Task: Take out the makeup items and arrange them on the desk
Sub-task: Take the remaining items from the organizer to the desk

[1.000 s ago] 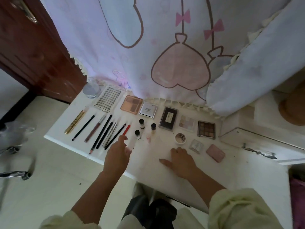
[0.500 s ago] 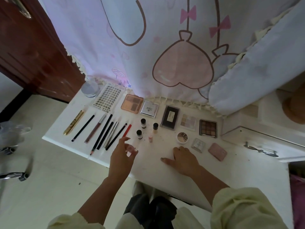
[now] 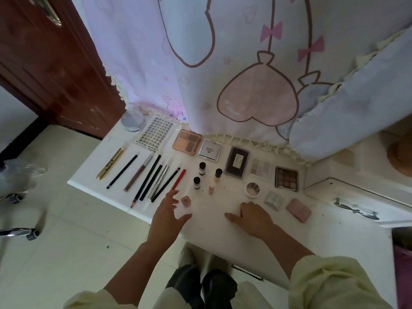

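On the white tabletop [image 3: 223,237], beside sorted pencils [image 3: 146,181], the left grip [image 3: 169,210] frames a pink-capped bottle [image 3: 185,205], seemingly bound for the small bottles [image 3: 202,167] just beyond; whether it pinches or merely cups it, blur hides. Further right, the right grip [image 3: 254,216] lies flat, fingers relaxed, bracing below the palettes [image 3: 286,179].

Pink cartoon curtain [image 3: 223,63], dark wooden door [image 3: 44,74], pale floor [image 3: 55,241]
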Tool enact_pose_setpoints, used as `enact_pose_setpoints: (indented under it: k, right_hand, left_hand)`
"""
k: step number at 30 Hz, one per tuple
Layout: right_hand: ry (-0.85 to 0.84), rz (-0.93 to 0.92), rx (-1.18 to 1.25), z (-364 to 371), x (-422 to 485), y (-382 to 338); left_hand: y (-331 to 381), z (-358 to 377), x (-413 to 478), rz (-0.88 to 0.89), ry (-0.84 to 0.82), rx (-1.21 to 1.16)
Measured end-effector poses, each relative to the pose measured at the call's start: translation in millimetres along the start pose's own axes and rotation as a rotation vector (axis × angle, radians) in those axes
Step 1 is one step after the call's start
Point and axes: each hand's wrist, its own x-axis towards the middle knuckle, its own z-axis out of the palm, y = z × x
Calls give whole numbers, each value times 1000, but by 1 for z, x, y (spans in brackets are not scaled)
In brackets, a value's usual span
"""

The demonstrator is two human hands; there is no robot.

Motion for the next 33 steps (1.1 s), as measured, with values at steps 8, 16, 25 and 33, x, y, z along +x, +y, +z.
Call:
enact_pose_setpoints:
  k: [8,16,25,33]
  right_hand:
    - [-81,-320,-89,0,-25,-58]
    - [-32,-777,-240,24,-62,-160]
    - [-160,-1190,-535,119,-155,-316]
    - [-199,-1461,-704,275,-307,-463]
  left_hand:
    - [-6,-17,-35,-30,102,67]
    - [-45,-27,-129,-402,478,-64]
    - [-141,-111,-285,-703,807,-106]
    - [-256,-181,-488,-924,1007,-69]
